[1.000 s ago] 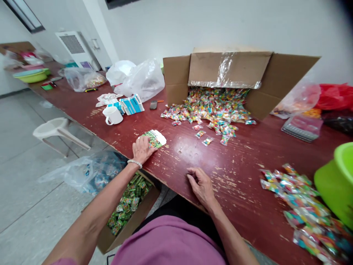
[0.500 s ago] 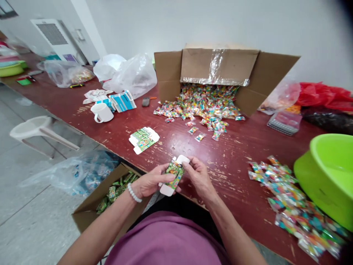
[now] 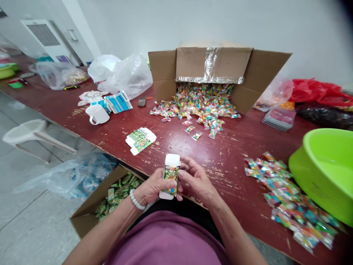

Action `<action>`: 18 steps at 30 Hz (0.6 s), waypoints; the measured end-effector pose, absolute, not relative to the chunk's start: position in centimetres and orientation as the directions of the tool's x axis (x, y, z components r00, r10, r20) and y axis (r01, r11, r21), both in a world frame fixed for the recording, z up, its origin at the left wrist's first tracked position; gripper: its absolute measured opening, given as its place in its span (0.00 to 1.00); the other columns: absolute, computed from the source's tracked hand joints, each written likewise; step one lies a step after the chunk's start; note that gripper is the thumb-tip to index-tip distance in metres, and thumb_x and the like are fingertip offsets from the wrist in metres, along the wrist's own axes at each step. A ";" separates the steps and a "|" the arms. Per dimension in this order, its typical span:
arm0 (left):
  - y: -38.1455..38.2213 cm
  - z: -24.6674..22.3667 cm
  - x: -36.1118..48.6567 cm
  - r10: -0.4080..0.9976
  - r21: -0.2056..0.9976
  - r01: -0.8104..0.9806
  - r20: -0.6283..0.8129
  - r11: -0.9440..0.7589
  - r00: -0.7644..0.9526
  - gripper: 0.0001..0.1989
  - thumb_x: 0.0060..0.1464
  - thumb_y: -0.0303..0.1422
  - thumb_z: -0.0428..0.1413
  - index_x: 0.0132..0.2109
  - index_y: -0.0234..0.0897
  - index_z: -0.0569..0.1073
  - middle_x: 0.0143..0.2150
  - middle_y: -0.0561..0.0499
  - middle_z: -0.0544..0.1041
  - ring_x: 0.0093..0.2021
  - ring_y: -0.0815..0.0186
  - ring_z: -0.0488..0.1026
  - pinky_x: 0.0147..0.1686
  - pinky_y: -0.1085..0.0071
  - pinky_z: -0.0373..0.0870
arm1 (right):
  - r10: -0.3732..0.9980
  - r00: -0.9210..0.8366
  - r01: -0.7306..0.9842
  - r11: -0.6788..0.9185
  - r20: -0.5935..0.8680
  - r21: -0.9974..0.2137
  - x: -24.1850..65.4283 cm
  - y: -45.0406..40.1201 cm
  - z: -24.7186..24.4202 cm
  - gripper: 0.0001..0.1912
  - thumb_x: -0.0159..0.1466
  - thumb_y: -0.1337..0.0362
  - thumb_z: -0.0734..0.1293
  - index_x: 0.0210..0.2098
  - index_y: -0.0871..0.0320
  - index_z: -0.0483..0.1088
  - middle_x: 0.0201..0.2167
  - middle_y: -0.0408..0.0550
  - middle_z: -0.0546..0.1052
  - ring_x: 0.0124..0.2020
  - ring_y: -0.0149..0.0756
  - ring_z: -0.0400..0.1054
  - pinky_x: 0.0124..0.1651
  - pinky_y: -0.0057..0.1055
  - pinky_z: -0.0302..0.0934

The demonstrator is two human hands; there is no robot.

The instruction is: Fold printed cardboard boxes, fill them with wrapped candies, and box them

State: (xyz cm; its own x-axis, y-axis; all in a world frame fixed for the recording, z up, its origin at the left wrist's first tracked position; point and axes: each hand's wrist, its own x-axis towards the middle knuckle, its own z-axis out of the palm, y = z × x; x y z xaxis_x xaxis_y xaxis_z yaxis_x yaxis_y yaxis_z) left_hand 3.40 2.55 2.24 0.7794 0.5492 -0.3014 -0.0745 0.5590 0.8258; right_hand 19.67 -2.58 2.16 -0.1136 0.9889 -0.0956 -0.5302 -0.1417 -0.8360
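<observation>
Pinching a small printed carton (image 3: 171, 173), our left hand (image 3: 152, 187) is pressing its thumb across the printed face while its fingers are wrapping behind. We are holding the carton on our side of the big cardboard box (image 3: 213, 64), well apart from it. Our right hand (image 3: 198, 179) is curling its fingers by the carton's right edge, though we are not managing to tell whether they are gripping. We are judging the thin card light, springy and easily creased, so we are favouring the long edges over the white flaps (image 3: 173, 159). Nearer us and left of the big cardboard box, flat printed card (image 3: 142, 140) is lying; wrapped candies (image 3: 204, 103) are spilling from its mouth; a green tub (image 3: 306, 165) is standing to its right.
</observation>
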 end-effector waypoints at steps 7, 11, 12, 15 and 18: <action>2.2 1.6 4.6 0.695 0.888 -0.033 -0.336 0.459 0.635 0.15 0.47 0.38 0.68 0.36 0.30 0.78 0.28 0.49 0.78 0.25 0.66 0.75 0.28 0.71 0.72 | 0.989 0.023 -0.439 -0.119 -0.143 -0.891 19.2 -2.6 1.2 0.16 0.59 0.52 0.73 0.39 0.57 0.75 0.25 0.41 0.75 0.18 0.28 0.65 0.22 0.27 0.65; 2.3 2.1 5.2 0.763 0.940 -0.015 -0.267 0.340 0.589 0.15 0.52 0.39 0.65 0.42 0.32 0.77 0.39 0.47 0.80 0.39 0.64 0.76 0.40 0.70 0.73 | 0.959 0.283 -0.127 0.036 -0.002 -0.991 20.0 -2.1 0.6 0.11 0.61 0.56 0.70 0.36 0.58 0.77 0.33 0.46 0.79 0.31 0.33 0.71 0.35 0.29 0.67; 2.3 2.2 5.2 0.791 0.953 -0.009 -0.246 0.303 0.560 0.17 0.52 0.38 0.65 0.46 0.34 0.75 0.42 0.47 0.79 0.41 0.63 0.76 0.41 0.69 0.73 | 0.948 0.318 -0.083 0.039 0.010 -0.996 20.3 -2.0 0.6 0.12 0.62 0.56 0.70 0.39 0.57 0.77 0.34 0.46 0.79 0.32 0.34 0.71 0.36 0.30 0.67; 1.9 2.4 5.0 0.884 0.977 0.007 -0.198 0.215 0.424 0.28 0.50 0.37 0.66 0.56 0.41 0.65 0.42 0.50 0.78 0.38 0.64 0.77 0.38 0.68 0.75 | 0.916 0.399 -0.099 0.013 -0.028 -0.995 20.6 -1.8 0.4 0.22 0.60 0.58 0.72 0.52 0.54 0.70 0.33 0.43 0.77 0.30 0.34 0.71 0.34 0.30 0.67; 1.3 2.3 4.9 0.932 0.990 0.034 -0.138 0.134 0.336 0.35 0.51 0.35 0.64 0.62 0.48 0.58 0.43 0.52 0.77 0.36 0.66 0.78 0.39 0.68 0.76 | 0.907 0.419 -0.166 0.030 -0.043 -0.986 20.2 -1.8 0.3 0.24 0.58 0.58 0.73 0.52 0.52 0.67 0.31 0.40 0.75 0.30 0.33 0.70 0.34 0.29 0.67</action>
State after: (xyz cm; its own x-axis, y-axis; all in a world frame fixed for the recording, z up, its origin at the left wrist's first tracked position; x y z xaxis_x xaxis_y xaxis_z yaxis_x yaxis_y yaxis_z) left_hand 4.92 1.34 2.34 0.3363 0.9316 -0.1379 0.0343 0.1342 0.9904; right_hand 20.20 -1.81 0.27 0.4193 0.9068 -0.0435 -0.1661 0.0295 -0.9857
